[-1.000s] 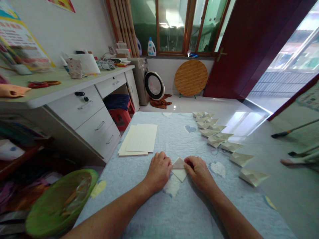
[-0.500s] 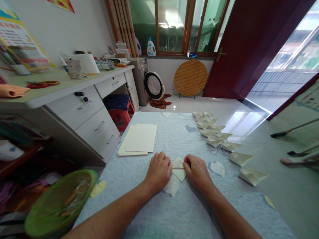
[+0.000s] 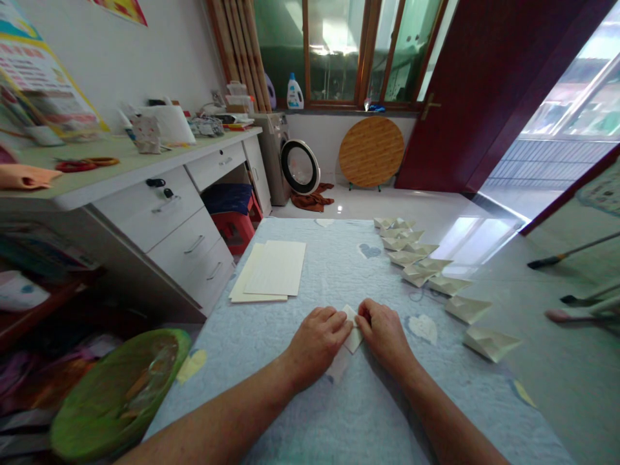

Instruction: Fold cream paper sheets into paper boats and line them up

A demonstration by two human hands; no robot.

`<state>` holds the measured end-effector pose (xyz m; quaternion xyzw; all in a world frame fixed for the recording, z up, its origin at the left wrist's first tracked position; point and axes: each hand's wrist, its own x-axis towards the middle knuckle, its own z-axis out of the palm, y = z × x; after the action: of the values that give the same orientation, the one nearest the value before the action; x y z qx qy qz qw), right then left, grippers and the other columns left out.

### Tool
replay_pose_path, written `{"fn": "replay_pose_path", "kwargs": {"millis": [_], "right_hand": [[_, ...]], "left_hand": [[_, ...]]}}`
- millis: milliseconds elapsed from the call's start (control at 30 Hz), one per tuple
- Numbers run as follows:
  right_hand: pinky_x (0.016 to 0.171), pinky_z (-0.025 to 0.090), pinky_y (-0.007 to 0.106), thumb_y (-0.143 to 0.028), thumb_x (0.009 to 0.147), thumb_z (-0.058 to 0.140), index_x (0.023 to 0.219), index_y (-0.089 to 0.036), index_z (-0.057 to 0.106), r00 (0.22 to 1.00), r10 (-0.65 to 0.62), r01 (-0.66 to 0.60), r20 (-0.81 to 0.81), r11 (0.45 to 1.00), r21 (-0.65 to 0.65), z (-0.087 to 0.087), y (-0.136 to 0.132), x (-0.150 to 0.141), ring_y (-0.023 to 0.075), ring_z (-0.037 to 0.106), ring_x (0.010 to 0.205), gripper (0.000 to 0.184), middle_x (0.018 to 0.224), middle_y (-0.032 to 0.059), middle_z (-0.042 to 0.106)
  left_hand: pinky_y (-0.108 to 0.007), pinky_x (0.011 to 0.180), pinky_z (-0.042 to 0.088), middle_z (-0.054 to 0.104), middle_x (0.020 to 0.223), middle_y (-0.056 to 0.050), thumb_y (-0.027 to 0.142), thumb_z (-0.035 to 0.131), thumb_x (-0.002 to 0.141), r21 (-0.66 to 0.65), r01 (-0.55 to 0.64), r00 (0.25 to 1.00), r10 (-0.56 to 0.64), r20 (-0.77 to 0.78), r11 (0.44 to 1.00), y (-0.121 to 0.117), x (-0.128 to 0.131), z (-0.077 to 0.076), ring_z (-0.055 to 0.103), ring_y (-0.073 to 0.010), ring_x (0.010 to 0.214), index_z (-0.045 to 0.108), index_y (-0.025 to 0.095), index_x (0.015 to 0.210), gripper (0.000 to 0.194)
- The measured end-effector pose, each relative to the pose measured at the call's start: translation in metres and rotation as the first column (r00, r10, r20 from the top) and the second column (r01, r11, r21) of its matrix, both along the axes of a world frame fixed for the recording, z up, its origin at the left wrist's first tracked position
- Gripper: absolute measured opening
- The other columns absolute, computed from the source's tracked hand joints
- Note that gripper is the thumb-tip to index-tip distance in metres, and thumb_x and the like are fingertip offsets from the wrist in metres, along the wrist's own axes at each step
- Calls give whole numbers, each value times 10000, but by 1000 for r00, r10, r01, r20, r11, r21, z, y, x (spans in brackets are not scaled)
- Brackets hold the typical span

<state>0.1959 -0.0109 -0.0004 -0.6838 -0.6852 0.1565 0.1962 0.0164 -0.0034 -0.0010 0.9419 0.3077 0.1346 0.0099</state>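
Observation:
A small folded piece of cream paper [image 3: 354, 340] lies on the blue quilted tablecloth [image 3: 334, 271], its shape a diamond with a crease across it. My left hand [image 3: 320, 342] covers the left part of the paper, fingers closed and pressing down on it. My right hand [image 3: 384, 330] pinches the right corner between thumb and curled fingers. Along the table's right side runs a row of several folded paper boats [image 3: 468, 309]. A stack of cream paper sheets [image 3: 276, 268] rests flat at the left, beyond my left hand.
Left of the table stand a white desk [image 3: 177, 219] with drawers and a green basket [image 3: 62, 426]. A red stool [image 3: 235, 223] is under the desk. Farther back are a washing machine with its round door [image 3: 300, 166] open and a round wooden board [image 3: 371, 152].
My left hand has slid right and slightly toward me across the folded paper, covering more of it. My right hand stays at the right corner.

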Motion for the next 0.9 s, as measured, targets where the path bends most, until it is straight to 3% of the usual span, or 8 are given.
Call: {"fn": "replay_pose_path", "kwargs": {"millis": [133,433,900], "right_hand": [[720,357,283,-156,865,551,798,-186,593,1000,6,-6,0,1000,-20,3,0,-1,187,579,753,85,768,36,654],[716,358,281,-158,878,546,814,-189,595,999,5,-4,35,1000,-26,3,1,-2,187,589,752,86,777,38,665],[741,320,314,-179,880,587,848,-184,628,996,6,-8,84,1000,21,-4,-2,2,215,563,815,52,824,37,672]], "left_hand": [[-351,881,496,630,1071,-57,185,534,958,-20,18,1000,-17,19,1000,-1,1,-1,558,-222,983,573,146,1174,224],[-327,869,521,642,1032,-29,187,525,962,-149,-67,996,76,51,986,3,-1,-2,561,-204,986,608,183,1038,112],[-343,850,559,639,1158,-63,175,520,958,-79,-74,995,68,-73,994,1,0,-2,568,-227,1027,584,168,1182,233]]}}
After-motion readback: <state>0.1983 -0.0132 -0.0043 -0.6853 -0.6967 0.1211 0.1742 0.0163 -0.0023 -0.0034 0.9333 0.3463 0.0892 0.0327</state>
